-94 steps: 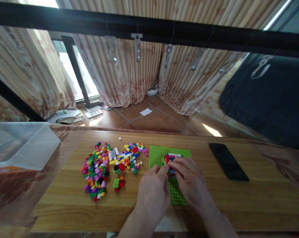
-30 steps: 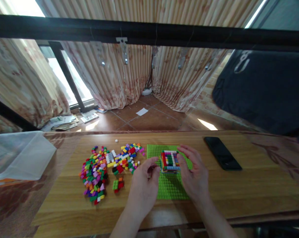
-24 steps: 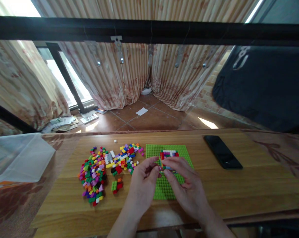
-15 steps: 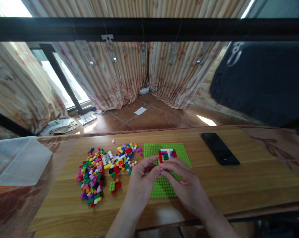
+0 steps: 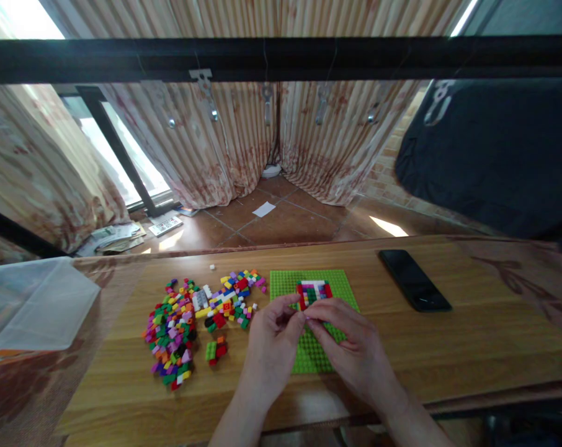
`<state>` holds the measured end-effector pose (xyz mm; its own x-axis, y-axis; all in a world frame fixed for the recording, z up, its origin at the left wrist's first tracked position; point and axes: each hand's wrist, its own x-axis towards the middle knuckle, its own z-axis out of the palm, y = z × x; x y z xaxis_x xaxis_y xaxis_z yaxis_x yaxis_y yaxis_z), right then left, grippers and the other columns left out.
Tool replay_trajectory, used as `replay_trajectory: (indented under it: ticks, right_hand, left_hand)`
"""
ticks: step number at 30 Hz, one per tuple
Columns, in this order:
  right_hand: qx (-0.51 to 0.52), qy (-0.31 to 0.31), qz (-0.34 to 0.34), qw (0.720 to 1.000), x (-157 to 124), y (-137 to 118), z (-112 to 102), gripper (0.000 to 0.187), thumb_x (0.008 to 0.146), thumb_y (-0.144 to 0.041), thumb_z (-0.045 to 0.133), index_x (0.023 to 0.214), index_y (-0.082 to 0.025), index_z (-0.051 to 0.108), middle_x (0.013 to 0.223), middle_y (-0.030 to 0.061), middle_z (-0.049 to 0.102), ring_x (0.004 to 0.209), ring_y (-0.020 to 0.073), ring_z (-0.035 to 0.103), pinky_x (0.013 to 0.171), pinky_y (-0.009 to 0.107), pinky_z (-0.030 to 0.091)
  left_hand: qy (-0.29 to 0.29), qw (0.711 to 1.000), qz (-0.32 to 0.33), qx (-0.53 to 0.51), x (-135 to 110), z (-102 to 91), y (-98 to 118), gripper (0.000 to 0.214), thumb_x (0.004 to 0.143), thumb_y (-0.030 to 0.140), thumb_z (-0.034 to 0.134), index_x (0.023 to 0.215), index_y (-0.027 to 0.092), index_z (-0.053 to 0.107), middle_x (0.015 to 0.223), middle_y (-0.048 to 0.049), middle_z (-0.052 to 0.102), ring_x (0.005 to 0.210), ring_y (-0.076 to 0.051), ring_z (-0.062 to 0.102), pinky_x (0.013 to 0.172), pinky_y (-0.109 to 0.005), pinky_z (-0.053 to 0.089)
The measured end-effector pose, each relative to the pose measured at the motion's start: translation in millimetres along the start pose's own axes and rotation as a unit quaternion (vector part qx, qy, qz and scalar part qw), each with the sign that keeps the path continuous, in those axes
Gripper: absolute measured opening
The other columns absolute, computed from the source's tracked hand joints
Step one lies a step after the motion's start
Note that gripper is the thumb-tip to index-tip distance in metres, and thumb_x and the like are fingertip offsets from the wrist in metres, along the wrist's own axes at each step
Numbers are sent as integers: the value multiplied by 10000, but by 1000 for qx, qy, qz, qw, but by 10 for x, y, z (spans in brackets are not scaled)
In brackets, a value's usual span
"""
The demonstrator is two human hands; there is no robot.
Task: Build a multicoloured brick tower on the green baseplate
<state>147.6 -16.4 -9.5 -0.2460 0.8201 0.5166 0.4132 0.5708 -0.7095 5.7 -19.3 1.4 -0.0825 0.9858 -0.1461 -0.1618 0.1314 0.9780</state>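
Note:
Both hands meet over the green studded baseplate (image 5: 278,282), fingertips pinched together. My left hand (image 5: 275,344) has its thumb and index finger closed at the left side of the meeting point. From the right, my right hand (image 5: 350,335) pinches against it. Between them is a small toy brick, mostly hidden by the fingers; a trace of pink shows. Just beyond the fingertips, a rectangular build of bricks (image 5: 316,287) with red sides, a white back row and mixed colours inside sits on the baseplate. Its near side is covered by my hands.
To the left lies a big pile of loose bricks (image 5: 172,335), with a smaller spread (image 5: 234,295) beside it. A few joined bricks (image 5: 211,351) lie nearer me. A black phone (image 5: 415,280) rests on the wooden table (image 5: 486,347) at right. A translucent bin (image 5: 39,304) stands far left.
My left hand has shifted slightly to the right, and the pink brick is more covered by the fingertips. The build and the loose bricks have stayed in place.

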Motion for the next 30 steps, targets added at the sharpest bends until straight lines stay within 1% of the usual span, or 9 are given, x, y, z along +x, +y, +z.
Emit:
replay_trajectory:
  ticks: [3, 5, 7, 12, 14, 17, 21, 25, 30]
  right_hand:
    - [3, -13, -2, 1000, -5, 3, -3, 194, 913, -206, 575, 1038, -292, 695, 916, 22, 713, 879, 172, 663, 789, 311, 549]
    - [-6, -15, 10, 1000, -6, 9, -16, 241, 921, -210, 558, 1115, -294, 674, 967, 33, 710, 913, 176, 661, 803, 314, 550]
    - [-21, 6, 23, 1000, -6, 23, -38, 268, 933, -207, 531, 1158, -282, 656, 1015, 49, 694, 954, 179, 652, 830, 320, 543]
    - [-43, 86, 67, 993, 1, 98, -101, 180, 925, -244, 551, 1022, -246, 703, 967, 52, 684, 906, 181, 658, 804, 317, 539]
    - [-40, 94, 90, 991, -1, 126, -103, 154, 916, -268, 570, 982, -239, 706, 955, 44, 699, 889, 183, 665, 805, 322, 538]
    - [-44, 79, 104, 990, -9, 152, -87, 150, 915, -281, 572, 970, -231, 702, 962, 43, 713, 902, 189, 667, 829, 337, 530]
    - [-81, 52, 76, 992, -12, 177, -77, 144, 920, -268, 564, 955, -227, 698, 932, 46, 716, 897, 193, 655, 814, 344, 519]
    - [-126, 39, 42, 990, -14, 216, -82, 123, 920, -262, 570, 931, -232, 689, 892, 38, 713, 880, 199, 634, 801, 356, 507]
    - [-153, 27, -1, 988, -17, 249, -73, 108, 911, -268, 588, 925, -242, 691, 932, 41, 713, 921, 216, 617, 838, 382, 491]
  left_hand:
    - [0, 1000, 6, 4, -3, 6, -7, 248, 697, 228, 669, 929, 140, 680, 625, 19, 633, 576, -117, 567, 572, -225, 459]
    - [0, 1000, 10, 3, -4, 12, -5, 259, 703, 227, 667, 947, 141, 674, 636, 17, 641, 586, -119, 574, 584, -227, 463]
    - [6, 1000, 14, 9, -4, 14, 0, 253, 718, 227, 655, 955, 141, 672, 638, 19, 640, 585, -118, 575, 587, -225, 463]
    - [30, 995, 30, 93, -1, -16, -49, 228, 793, 223, 587, 983, 144, 685, 710, -12, 672, 625, -133, 609, 598, -232, 472]
    - [33, 990, 37, 132, -3, -33, -96, 256, 811, 211, 567, 1030, 148, 683, 760, -27, 690, 650, -139, 621, 611, -237, 477]
    - [26, 982, 52, 181, -13, -46, -150, 286, 837, 203, 539, 1083, 165, 678, 799, -39, 706, 676, -148, 634, 625, -246, 482]
    - [4, 971, 58, 230, -27, -38, -156, 266, 857, 197, 514, 1061, 196, 685, 818, -28, 718, 692, -154, 648, 652, -258, 491]
    - [3, 956, 58, 289, -44, -28, -135, 259, 852, 184, 516, 1040, 218, 690, 841, -24, 726, 722, -167, 655, 668, -266, 488]
    - [-7, 940, 49, 339, -70, -20, -98, 261, 864, 193, 512, 1057, 212, 688, 899, -43, 734, 775, -187, 665, 690, -279, 485]
